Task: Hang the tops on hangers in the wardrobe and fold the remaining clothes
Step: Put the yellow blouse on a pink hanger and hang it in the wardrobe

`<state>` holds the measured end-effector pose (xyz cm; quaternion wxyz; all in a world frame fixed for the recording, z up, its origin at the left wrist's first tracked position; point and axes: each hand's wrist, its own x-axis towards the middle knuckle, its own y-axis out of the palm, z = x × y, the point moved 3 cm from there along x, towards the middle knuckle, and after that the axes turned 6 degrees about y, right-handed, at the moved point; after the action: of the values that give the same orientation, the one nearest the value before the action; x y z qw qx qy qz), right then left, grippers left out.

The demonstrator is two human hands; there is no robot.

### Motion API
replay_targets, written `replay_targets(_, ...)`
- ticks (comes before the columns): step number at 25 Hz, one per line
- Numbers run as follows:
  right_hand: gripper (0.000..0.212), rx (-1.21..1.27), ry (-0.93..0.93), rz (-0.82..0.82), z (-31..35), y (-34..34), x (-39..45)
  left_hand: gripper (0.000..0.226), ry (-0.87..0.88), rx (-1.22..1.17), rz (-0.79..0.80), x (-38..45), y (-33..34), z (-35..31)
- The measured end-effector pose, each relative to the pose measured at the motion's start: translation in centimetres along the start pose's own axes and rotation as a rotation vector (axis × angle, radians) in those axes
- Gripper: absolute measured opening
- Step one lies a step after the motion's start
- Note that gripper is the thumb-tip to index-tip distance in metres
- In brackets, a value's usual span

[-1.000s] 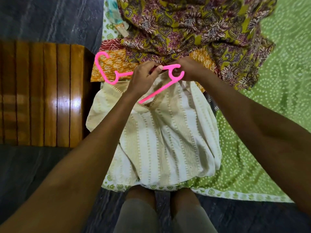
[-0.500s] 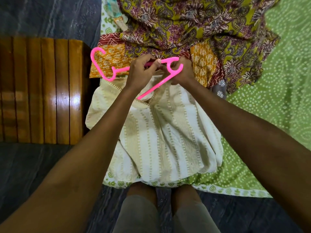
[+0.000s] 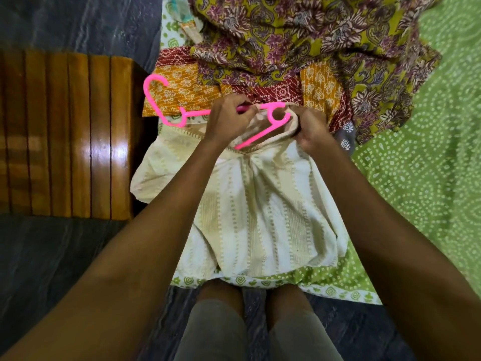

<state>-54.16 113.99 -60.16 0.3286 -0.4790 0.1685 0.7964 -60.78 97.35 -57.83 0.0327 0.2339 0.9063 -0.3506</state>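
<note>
Covering the bed, a green cotton sheet with white dotted swirls (image 3: 421, 162) lies above dark streaked stone flooring (image 3: 52, 256), with a glossy ribbed wooden footboard (image 3: 65, 136) at the left. On the sheet rests a cream top with woven beige stripes (image 3: 260, 204), its hem hanging over the bed's near edge. The left hand (image 3: 229, 121) curls its fingers around the bar of a thin bright pink plastic hanger (image 3: 263, 132), whose hook sticks out leftward. The right hand (image 3: 309, 126) pinches the top's bunched neckline beside the hanger's shoulder. Beyond lie a crumpled olive and purple floral garment (image 3: 312, 43) and an orange and maroon printed cloth (image 3: 182, 92).
</note>
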Motion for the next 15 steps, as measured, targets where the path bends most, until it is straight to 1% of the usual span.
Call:
replay_targets(1,0.007,-0.081,-0.117,-0.075,0.3,-0.1,-0.7,0.024,-0.003,0.043,0.008,-0.2,0.2,-0.3)
replay_targets(3,0.014,-0.304,-0.329,-0.219,1.1,0.5,-2.2,0.027,-0.028,0.106,0.057,-0.6,0.9,-0.9)
replay_targets(5,0.013,-0.487,-0.455,-0.309,2.0,1.6,-3.7,0.025,-0.064,0.170,0.132,-1.3,2.1,-1.3)
replay_targets(6,0.012,-0.548,-0.499,-0.323,2.3,2.2,-4.4,0.022,-0.066,0.208,0.175,-1.7,2.8,-1.6)
replay_targets(8,0.009,-0.605,-0.560,-0.263,2.2,3.5,-5.7,0.016,-0.064,0.194,0.223,-2.3,3.7,-2.3)
replay_targets(9,0.007,-0.629,-0.584,-0.198,1.6,4.2,-6.4,0.017,-0.110,0.105,0.224,-2.2,3.8,-2.2)
replay_targets(10,0.006,-0.655,-0.602,-0.136,0.5,4.8,-7.0,0.021,-0.166,-0.029,0.178,-2.1,3.6,-1.9)
replay_targets(11,0.007,-0.664,-0.604,-0.095,-0.8,5.0,-7.5,0.025,-0.184,-0.105,0.118,-2.2,3.0,-1.6)
replay_targets(12,0.010,-0.657,-0.581,-0.066,-2.0,4.8,-7.9,0.026,-0.134,-0.082,0.065,-2.2,2.2,-0.9)
replay_targets(13,0.015,-0.665,-0.538,-0.030,-3.0,4.3,-8.0,0.023,-0.058,-0.022,0.058,-2.5,1.2,-0.4)
replay_targets(14,0.019,-0.732,-0.500,0.034,-3.8,3.6,-7.8,0.020,-0.018,0.031,0.068,-3.2,0.5,0.7)
replay_targets(15,0.024,-0.896,-0.455,0.139,-4.5,3.1,-7.6,0.020,0.004,0.131,0.033,-4.0,-0.3,2.4)
